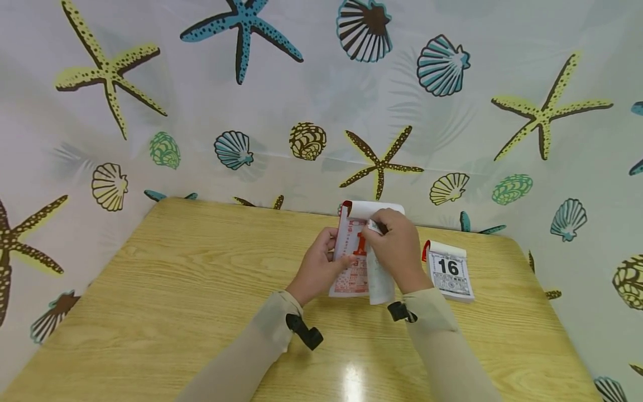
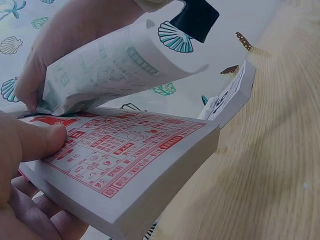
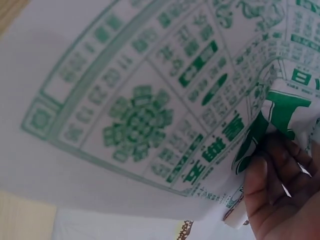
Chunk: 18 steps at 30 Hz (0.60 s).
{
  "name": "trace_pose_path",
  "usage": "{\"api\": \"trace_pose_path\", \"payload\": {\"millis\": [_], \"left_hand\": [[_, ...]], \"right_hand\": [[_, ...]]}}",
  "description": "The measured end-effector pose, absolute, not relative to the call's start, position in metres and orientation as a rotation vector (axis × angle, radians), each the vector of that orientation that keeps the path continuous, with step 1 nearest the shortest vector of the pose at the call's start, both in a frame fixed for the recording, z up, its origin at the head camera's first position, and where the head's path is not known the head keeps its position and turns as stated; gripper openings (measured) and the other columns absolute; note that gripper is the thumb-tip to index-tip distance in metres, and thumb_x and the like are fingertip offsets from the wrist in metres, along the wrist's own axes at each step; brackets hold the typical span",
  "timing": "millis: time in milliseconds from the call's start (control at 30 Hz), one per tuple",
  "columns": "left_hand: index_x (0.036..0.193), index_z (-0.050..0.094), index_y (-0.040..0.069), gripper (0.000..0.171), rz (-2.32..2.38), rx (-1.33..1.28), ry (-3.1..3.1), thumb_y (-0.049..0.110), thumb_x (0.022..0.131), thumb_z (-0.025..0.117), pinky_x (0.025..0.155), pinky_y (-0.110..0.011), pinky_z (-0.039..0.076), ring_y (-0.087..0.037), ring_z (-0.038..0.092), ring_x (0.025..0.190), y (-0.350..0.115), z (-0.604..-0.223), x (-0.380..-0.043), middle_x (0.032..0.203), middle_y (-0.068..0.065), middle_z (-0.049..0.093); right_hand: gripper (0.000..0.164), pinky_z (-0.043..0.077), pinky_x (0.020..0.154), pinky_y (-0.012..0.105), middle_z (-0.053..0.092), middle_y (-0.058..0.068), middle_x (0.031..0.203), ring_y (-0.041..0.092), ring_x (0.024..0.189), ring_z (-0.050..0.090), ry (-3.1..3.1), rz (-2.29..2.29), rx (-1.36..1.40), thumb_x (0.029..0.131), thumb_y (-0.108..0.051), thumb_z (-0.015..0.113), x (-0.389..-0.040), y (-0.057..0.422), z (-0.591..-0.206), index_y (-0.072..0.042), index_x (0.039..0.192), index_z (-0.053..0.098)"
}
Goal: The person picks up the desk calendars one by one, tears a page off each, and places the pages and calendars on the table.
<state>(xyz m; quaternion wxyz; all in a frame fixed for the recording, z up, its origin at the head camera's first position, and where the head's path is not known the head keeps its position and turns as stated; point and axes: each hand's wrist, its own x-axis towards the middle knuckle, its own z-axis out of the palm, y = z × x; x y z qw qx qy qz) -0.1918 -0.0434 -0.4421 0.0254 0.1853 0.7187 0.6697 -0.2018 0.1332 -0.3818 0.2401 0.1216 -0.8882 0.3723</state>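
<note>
My left hand (image 1: 321, 265) grips a thick tear-off calendar (image 1: 346, 282) by its left side, thumb on the front and fingers underneath. Red print covers the calendar's top page, as the left wrist view shows. Between thumb and fingers my right hand (image 1: 399, 245) pinches a thin calendar page (image 1: 380, 279), bent over toward the right. Green print fills that page (image 3: 135, 125) in the right wrist view, with the fingers at its large numeral. Its far edge overlaps the calendar's top in the head view. A white cover flap (image 1: 372, 208) is folded back behind the pad.
A second tear-off calendar (image 1: 449, 273) showing 16 lies on the wooden table (image 1: 201, 268), just right of my right hand. Behind the table hangs a white cloth (image 1: 301, 95) printed with shells and starfish. Each sleeve has a black strap (image 1: 303, 332) near the wrist.
</note>
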Motion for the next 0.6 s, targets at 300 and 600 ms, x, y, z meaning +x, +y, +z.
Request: {"api": "trace_pose_path", "payload": {"millis": [300,600], "left_hand": [[0.138,0.047,0.013,0.043,2.122,0.499,2.145,0.014,0.101,0.069,0.079,-0.039,0.061,-0.026,0.072,0.099,-0.045,-0.444,-0.195,0.122,-0.011,0.069],[0.141,0.045,0.010,0.045,2.140,0.479,2.091,0.012,0.102,0.067,0.083,-0.040,0.061,-0.029,0.073,0.104,-0.045,-0.443,-0.194,0.128,-0.014,0.068]], "right_hand": [[0.018,0.047,0.057,0.033,0.063,0.004,0.080,0.019,0.068,0.054,-2.493,1.143,0.255,0.097,-0.027,0.068,-0.200,0.143,-0.379,-0.011,0.090,0.067],[0.055,0.048,0.068,0.038,0.059,0.005,0.099,0.023,0.084,0.054,-2.643,1.003,0.214,0.092,-0.062,0.065,-0.184,0.133,-0.375,-0.010,0.108,0.059]]}}
